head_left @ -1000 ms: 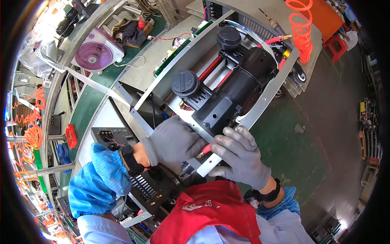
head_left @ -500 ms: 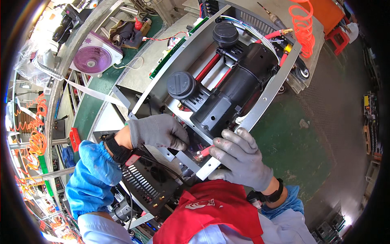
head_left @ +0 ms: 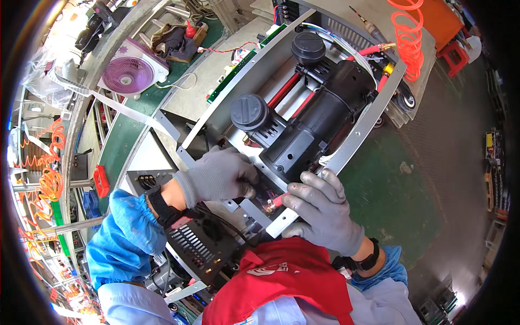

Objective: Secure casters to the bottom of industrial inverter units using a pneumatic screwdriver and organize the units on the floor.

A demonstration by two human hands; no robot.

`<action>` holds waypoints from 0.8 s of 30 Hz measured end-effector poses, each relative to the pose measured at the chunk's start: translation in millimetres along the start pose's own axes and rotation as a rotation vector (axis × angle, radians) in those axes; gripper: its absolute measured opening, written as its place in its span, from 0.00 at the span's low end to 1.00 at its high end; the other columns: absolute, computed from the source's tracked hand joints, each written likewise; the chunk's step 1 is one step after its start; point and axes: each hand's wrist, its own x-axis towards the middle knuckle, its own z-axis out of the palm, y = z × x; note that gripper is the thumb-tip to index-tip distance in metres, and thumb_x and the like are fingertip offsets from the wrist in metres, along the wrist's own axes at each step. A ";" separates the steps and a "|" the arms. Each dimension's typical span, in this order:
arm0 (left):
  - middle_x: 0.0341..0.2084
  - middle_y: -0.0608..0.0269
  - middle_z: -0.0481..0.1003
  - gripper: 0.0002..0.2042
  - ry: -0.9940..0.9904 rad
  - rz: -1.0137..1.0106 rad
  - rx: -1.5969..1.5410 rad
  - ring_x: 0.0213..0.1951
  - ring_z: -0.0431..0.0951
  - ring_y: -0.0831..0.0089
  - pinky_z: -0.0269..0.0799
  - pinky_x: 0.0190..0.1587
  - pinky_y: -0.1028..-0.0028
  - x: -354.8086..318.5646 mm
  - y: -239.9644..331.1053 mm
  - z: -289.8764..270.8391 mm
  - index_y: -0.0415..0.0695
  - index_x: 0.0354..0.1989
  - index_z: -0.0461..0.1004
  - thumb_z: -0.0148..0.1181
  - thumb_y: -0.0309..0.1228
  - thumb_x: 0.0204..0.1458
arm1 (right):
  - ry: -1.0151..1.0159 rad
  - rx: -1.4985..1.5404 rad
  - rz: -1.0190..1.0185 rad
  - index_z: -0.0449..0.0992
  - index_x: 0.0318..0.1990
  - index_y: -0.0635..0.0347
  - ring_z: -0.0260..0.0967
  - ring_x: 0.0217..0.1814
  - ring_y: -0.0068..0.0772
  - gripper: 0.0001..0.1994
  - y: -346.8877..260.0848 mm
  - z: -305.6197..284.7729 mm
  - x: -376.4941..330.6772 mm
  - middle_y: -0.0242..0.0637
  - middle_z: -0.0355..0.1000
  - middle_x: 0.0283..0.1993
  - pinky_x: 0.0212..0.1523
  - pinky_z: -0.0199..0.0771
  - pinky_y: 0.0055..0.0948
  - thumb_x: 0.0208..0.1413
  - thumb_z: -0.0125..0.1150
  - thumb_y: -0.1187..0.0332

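Observation:
In front of me lies a metal frame (head_left: 355,142) holding a black air compressor (head_left: 300,135) with two round black caps. My left hand (head_left: 225,174), in a grey glove, reaches over the frame's near left corner. Its fingers are curled down inside, and whatever they grip is hidden. Grey-gloved too, my right hand (head_left: 325,214) rests at the near right corner of the frame. Its fingers close round a short red hose (head_left: 280,200), whose end with a brass-coloured fitting (head_left: 270,207) pokes out toward the left hand.
A second black vented unit (head_left: 195,241) stands below my left forearm. A purple-white fan (head_left: 130,74) is at the upper left. Coiled orange air hose (head_left: 409,40) hangs at the top right, near a screwdriver-like tool (head_left: 368,26) and a red stool (head_left: 455,58).
The whole view has shifted slightly, so the frame appears farther right. My left hand has edged a little forward over the frame's corner. The right hand keeps its place on the hose.

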 end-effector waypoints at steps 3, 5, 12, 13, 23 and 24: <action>0.26 0.60 0.74 0.10 0.163 0.143 -0.086 0.37 0.76 0.58 0.71 0.41 0.62 -8.5 -1.9 13.6 0.50 0.33 0.81 0.68 0.36 0.42 | 0.021 -0.003 0.004 0.79 0.44 0.50 0.65 0.60 0.35 0.25 -0.5 0.6 -0.4 0.31 0.73 0.49 0.68 0.54 0.42 0.54 0.51 0.39; 0.24 0.60 0.73 0.08 0.246 0.193 -0.028 0.33 0.75 0.57 0.70 0.37 0.61 -11.9 -0.4 20.7 0.49 0.32 0.80 0.66 0.34 0.41 | 0.037 -0.014 0.007 0.79 0.44 0.50 0.65 0.60 0.35 0.26 -0.3 -0.2 -1.2 0.31 0.73 0.49 0.68 0.54 0.42 0.53 0.51 0.39; 0.23 0.59 0.72 0.08 0.474 0.267 -0.043 0.31 0.74 0.56 0.69 0.35 0.60 -11.6 -1.6 19.8 0.46 0.32 0.78 0.62 0.31 0.44 | 0.043 -0.022 -0.011 0.78 0.43 0.50 0.65 0.60 0.35 0.27 -1.5 -2.3 -1.1 0.31 0.73 0.48 0.69 0.54 0.42 0.49 0.53 0.38; 0.23 0.59 0.72 0.08 0.477 0.266 -0.041 0.31 0.74 0.56 0.69 0.35 0.60 -11.8 -1.1 21.2 0.46 0.32 0.78 0.62 0.31 0.44 | 0.064 -0.022 -0.014 0.78 0.43 0.50 0.65 0.60 0.35 0.27 -1.7 -2.0 -0.7 0.31 0.73 0.48 0.69 0.54 0.42 0.48 0.54 0.38; 0.33 0.57 0.77 0.09 1.099 0.035 0.137 0.35 0.75 0.57 0.69 0.39 0.61 -15.3 4.8 39.2 0.42 0.35 0.78 0.61 0.27 0.44 | 0.011 -0.053 -0.040 0.77 0.44 0.52 0.66 0.59 0.40 0.28 -3.9 -3.3 -1.0 0.34 0.72 0.49 0.68 0.55 0.46 0.45 0.60 0.40; 0.33 0.56 0.77 0.10 1.116 0.007 0.168 0.36 0.75 0.56 0.69 0.39 0.60 -18.9 9.3 40.6 0.42 0.36 0.77 0.61 0.27 0.44 | 0.002 -0.070 -0.056 0.77 0.44 0.54 0.66 0.60 0.42 0.28 -5.3 -3.9 0.3 0.36 0.72 0.49 0.68 0.55 0.48 0.44 0.61 0.40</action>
